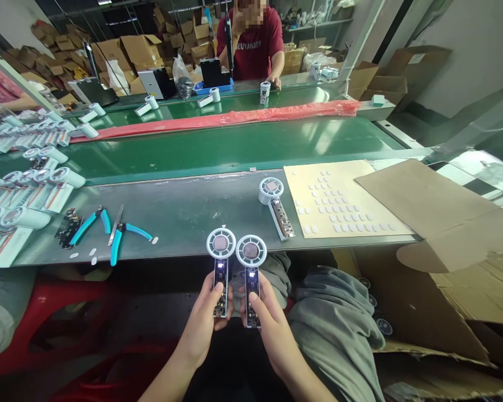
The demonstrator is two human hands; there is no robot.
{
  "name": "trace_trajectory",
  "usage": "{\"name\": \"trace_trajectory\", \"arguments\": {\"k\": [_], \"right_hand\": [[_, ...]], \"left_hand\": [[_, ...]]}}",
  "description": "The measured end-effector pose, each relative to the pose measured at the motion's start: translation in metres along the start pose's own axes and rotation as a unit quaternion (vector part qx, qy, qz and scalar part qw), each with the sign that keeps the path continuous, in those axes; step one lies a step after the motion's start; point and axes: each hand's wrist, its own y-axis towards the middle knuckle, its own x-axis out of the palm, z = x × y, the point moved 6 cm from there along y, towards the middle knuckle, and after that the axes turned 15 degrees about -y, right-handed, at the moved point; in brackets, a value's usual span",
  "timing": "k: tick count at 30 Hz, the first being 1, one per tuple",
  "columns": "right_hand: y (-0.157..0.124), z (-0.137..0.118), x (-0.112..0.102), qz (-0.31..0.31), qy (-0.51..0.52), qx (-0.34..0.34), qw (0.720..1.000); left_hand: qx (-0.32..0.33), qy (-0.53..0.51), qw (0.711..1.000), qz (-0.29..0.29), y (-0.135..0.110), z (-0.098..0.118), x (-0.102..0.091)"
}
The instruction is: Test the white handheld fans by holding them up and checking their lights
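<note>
My left hand [212, 304] is closed round the handle of a small white handheld fan [221, 244], its thumb on the bare circuit board. A second handheld fan [251, 252] is in my right hand [264, 307], the thumb again lying on the board. Both fans are held upright side by side in front of the bench edge, their round heads almost touching. Small lit digits show on each board. On the bench beyond them, a third fan [271, 190] lies with its circuit board exposed.
Pliers with blue handles [116, 243] and dark circuit boards [69, 226] lie at the left, beside stacked fans [25, 218]. A yellow sheet of white stickers [339, 204] and a cardboard piece [436, 201] are at the right. Behind the green conveyor [243, 145] is a person in a red shirt [255, 42].
</note>
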Motion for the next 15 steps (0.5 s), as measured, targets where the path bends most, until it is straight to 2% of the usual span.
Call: {"name": "trace_trajectory", "arguments": {"k": [6, 15], "right_hand": [[-0.0005, -0.0035, -0.0004, 0.0, -0.008, -0.014, 1.0], [0.0, -0.0039, -0.0013, 0.001, -0.016, -0.018, 1.0]], "left_hand": [[0.02, -0.014, 0.999, -0.037, -0.0004, 0.0008, 0.0037], [0.02, -0.012, 0.999, -0.028, -0.0001, 0.0012, 0.0046]]}}
